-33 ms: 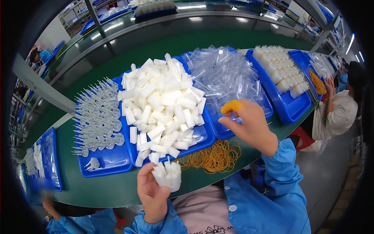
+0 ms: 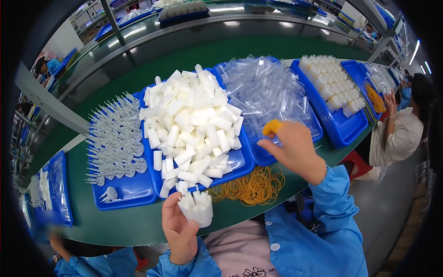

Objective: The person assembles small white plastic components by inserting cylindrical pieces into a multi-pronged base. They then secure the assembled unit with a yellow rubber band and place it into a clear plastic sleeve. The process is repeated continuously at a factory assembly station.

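Low at the front edge of the bench, my left hand (image 2: pixel 179 231) is closed around a white plastic cup-shaped part with upright prongs (image 2: pixel 197 210). Over the near end of a tray of clear plastic tubes (image 2: pixel 265 87), my right hand (image 2: pixel 295 145) has its thumb and index finger apart, and I see nothing between them. A yellow finger cot (image 2: pixel 272 127) covers that index fingertip; the other fingers are mostly hidden. White foam blocks (image 2: pixel 194 124) are heaped in the middle tray, just beyond the held part.
Yellow rubber bands (image 2: pixel 251 187) lie on the green bench between my hands. At left, a blue tray (image 2: pixel 131 194) carries rows of pronged white parts (image 2: pixel 115 143). Farther right stands a tray of assembled pieces (image 2: pixel 330 83). Co-workers sit on both sides.
Both hands have shifted very slightly to the left, the white pronged part moving along with my left hand. Nothing has been picked up or let go.
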The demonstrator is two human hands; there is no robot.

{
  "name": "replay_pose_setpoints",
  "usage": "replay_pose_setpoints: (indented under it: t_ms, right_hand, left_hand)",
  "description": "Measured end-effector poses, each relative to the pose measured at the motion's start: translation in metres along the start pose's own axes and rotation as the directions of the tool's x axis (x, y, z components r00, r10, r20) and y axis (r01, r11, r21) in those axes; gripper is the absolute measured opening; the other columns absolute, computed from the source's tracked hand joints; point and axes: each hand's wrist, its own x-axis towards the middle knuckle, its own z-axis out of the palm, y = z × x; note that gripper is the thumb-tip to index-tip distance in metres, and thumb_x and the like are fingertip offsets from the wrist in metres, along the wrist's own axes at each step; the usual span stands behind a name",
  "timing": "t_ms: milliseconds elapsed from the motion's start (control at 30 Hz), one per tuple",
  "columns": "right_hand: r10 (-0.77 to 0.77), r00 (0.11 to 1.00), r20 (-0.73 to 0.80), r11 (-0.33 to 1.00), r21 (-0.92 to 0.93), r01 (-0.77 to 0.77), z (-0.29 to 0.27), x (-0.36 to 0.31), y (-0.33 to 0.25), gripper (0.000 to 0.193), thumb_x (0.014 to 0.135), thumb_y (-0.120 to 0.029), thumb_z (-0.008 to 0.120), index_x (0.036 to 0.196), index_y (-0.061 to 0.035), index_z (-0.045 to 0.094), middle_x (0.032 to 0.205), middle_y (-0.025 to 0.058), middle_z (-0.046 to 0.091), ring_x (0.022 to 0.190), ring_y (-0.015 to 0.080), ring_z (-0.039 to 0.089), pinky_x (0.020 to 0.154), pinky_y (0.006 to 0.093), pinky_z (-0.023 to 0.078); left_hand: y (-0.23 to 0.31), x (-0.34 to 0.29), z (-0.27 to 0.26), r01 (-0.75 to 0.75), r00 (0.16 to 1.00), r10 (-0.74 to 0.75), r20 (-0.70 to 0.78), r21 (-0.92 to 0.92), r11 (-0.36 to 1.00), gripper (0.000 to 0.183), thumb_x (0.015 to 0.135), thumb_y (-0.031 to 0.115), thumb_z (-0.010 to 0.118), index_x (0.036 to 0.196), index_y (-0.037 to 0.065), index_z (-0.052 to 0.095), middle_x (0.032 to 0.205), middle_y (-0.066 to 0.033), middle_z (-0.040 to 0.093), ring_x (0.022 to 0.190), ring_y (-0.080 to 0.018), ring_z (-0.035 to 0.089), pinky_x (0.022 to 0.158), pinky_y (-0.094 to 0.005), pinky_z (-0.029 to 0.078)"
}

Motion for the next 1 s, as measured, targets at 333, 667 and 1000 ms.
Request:
replay_pose_setpoints:
  t_ms: [333,667,1000]
  right_hand:
    - [0.146,0.988,0.04,0.937,-0.326,-0.125,0.025,-0.009,0.013,0.011,0.072,-0.009,0.06,0.082,-0.004,0.061,0.078,0.0111,0.06,0.067,0.0279,0.063,0.055,0.0389,0.048]
    - [0.216,0.958,-0.187,0.888,0.446,-0.113,-0.012,-0.016,-0.003,0.026,0.083,-0.006,0.06,0.108,-0.0034,0.061,0.082,0.0061,0.059,0.068,0.0172,0.059,0.058,0.0293,0.046]
    - [0.007,0.999,0.034,0.442,0.896,-0.033,-0.022,-0.028,-0.057,0.019,0.075,0.003,0.063,0.094,0.0008,0.061,0.089,0.0076,0.057,0.076,0.0129,0.054,0.067,0.0248,0.044]
  left_hand:
    - [0.004,0.001,0.002,0.076,0.996,-0.082,-0.023,-0.195,0.978,0.061,0.077,0.006,0.06,0.133,0.001,0.035,0.129,-0.0137,0.047,0.12,-0.0244,0.047,0.101,-0.0382,0.038]
    - [-0.004,0.001,-0.002,0.09,0.996,-0.092,-0.019,-0.098,0.991,0.066,0.082,0.023,0.059,0.138,0.002,0.03,0.123,-0.0148,0.051,0.105,-0.0268,0.058,0.081,-0.0377,0.053]
    - [-0.013,-0.003,-0.008,-0.195,0.952,0.166,0.257,0.091,0.977,0.044,0.079,-0.007,0.06,0.122,-0.005,0.049,0.124,-0.0185,0.049,0.116,-0.0256,0.05,0.099,-0.0369,0.039]
